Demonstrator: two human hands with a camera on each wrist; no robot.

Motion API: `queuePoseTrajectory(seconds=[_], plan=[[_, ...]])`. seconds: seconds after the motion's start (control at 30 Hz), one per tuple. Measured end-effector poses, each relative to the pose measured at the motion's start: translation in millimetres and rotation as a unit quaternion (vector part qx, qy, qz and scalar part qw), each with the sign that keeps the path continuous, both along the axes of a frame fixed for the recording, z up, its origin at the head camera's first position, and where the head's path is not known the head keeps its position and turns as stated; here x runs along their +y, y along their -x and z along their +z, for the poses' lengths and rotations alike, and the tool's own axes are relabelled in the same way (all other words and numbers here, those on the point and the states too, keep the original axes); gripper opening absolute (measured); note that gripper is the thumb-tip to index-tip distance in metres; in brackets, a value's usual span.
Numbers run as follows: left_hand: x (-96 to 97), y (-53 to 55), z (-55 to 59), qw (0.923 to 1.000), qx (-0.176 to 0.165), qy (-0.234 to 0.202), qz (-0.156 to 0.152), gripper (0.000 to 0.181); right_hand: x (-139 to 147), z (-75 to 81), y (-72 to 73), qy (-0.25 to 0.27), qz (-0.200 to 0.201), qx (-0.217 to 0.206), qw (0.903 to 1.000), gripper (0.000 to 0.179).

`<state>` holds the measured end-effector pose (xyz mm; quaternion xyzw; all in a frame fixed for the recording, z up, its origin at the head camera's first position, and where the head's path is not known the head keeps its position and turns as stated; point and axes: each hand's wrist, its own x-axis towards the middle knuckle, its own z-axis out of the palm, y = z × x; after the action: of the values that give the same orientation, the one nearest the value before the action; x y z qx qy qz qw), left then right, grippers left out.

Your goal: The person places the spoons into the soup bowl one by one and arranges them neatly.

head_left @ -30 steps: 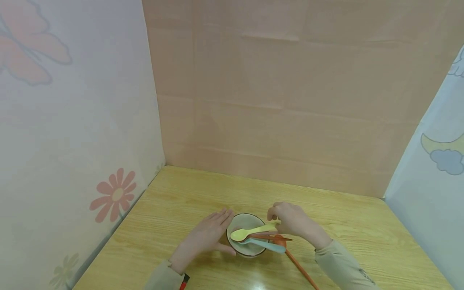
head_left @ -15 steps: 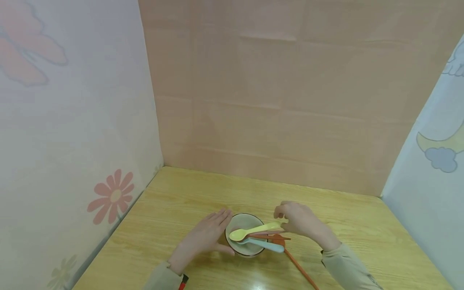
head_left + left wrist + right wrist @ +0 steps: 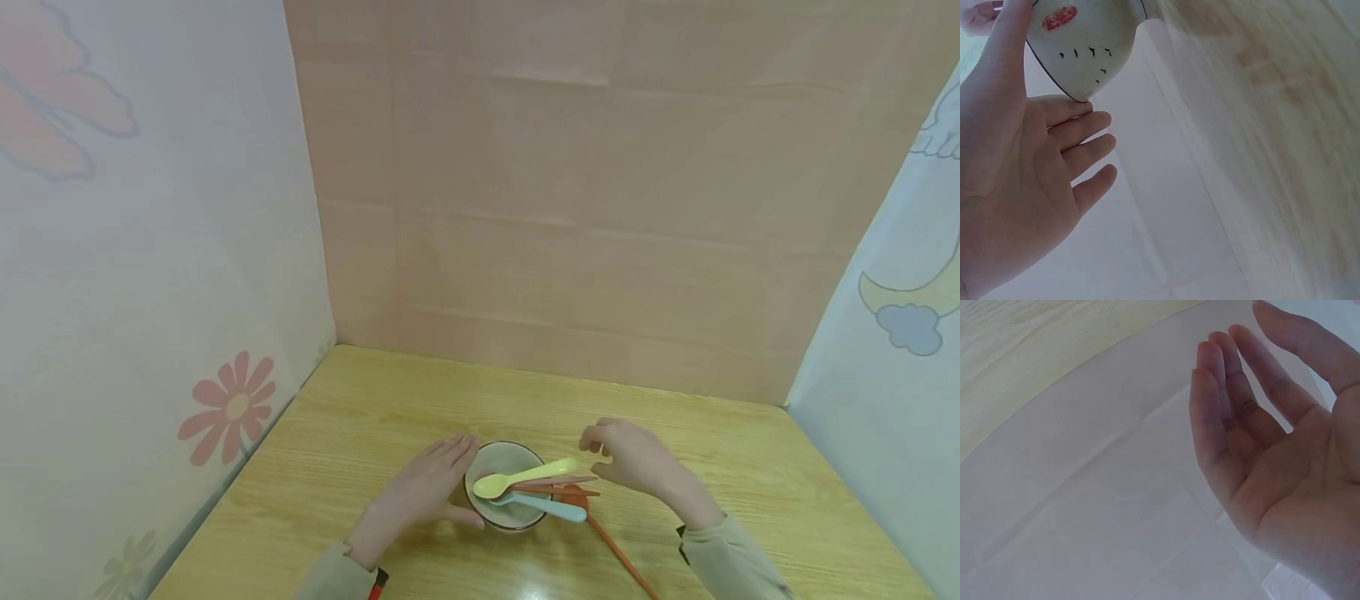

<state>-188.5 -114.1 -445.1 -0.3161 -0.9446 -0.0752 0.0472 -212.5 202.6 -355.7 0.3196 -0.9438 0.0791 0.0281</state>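
Note:
A pale bowl (image 3: 506,456) with a dark rim stands on the table. Several utensils lean in it, handles to the right: a yellow spoon (image 3: 491,486), a light blue utensil (image 3: 562,509), a pink handle (image 3: 583,479) and a brownish-red one (image 3: 577,492). My left hand (image 3: 423,492) rests along the bowl's left side, fingers straight and thumb at the near rim; the left wrist view shows the bowl's printed outer wall (image 3: 1085,44) at the fingers. Just right of the yellow handle's end, my right hand (image 3: 633,458) hovers with loosely bent fingers. Nothing is in its palm (image 3: 1297,487).
An orange-red long-handled utensil (image 3: 622,554) lies on the wooden table (image 3: 420,383), its head beside the bowl under the handles. Printed panels (image 3: 150,275) stand left and right, and a brown sheet (image 3: 525,208) closes off the back.
My right hand has let go of the yellow spoon's handle and drawn away to the right. The spoon stays in the bowl; my left hand keeps its place against it.

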Motion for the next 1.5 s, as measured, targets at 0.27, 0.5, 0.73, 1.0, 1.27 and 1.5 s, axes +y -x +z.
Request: queuePoseTrajectory(seconds=[0.27, 0.5, 0.73, 1.0, 1.27, 1.5], plan=[[-0.6, -0.6, -0.3, 0.9999, 0.010, -0.009, -0.007, 0.108, 11, -5.4, -3.2, 0.021, 0.003, -0.004, 0.9998, 0.022], [-0.1, -0.2, 0.9, 0.9999, 0.011, 0.005, -0.003, 0.108, 21, -10.7, -8.6, 0.055, 0.007, -0.023, 0.9982, 0.023], [0.0, -0.3, 2.1, 1.0000, 0.002, -0.002, -0.002, 0.108, 28, -18.4, -15.6, 0.084, -0.012, -0.047, 0.9952, 0.025], [-0.2, -0.9, 2.2, 1.0000, -0.001, -0.001, -0.001, 0.109, 36, -31.1, -22.1, 0.097, -0.030, -0.074, 0.9920, 0.027], [-0.1, -1.2, 2.6, 1.0000, -0.001, 0.002, -0.004, 0.109, 43, -40.9, -31.1, 0.117, -0.052, -0.101, 0.9866, 0.026], [-0.9, -0.9, 1.4, 1.0000, -0.005, -0.008, -0.002, 0.110, 48, -48.7, -39.7, 0.135, -0.073, -0.114, 0.9816, 0.026]])
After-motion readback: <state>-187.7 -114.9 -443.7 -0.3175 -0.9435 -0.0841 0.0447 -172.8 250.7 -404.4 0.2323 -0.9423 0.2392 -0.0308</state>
